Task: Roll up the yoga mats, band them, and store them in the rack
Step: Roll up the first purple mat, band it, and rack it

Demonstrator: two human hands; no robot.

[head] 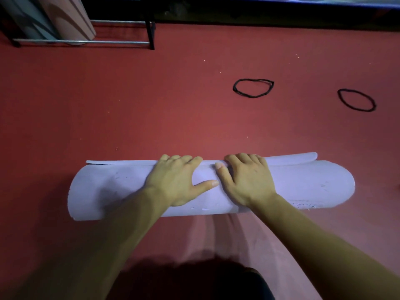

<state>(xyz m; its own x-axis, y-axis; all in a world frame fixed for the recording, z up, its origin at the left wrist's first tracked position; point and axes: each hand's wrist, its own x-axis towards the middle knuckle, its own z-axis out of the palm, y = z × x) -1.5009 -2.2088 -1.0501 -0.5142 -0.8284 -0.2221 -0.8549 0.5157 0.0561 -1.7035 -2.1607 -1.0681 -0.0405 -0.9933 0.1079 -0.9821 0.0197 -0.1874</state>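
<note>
A pale lilac yoga mat (303, 182) lies rolled into a thick roll across the red floor, its loose far edge showing along the top. My left hand (175, 180) rests flat on the middle of the roll, fingers spread over the far side. My right hand (244, 180) lies flat beside it, thumbs almost meeting. Two black elastic bands lie on the floor beyond: one band (253, 80) at centre right, another band (341, 92) farther right. The rack (86, 42) stands at the far left with two rolled mats (65, 18) in it.
Red carpet (151, 105) covers the floor between the roll and the rack. A dark wall base and a blue strip run along the far edge (281, 9). My dark-clothed knee (216, 280) sits at the bottom centre.
</note>
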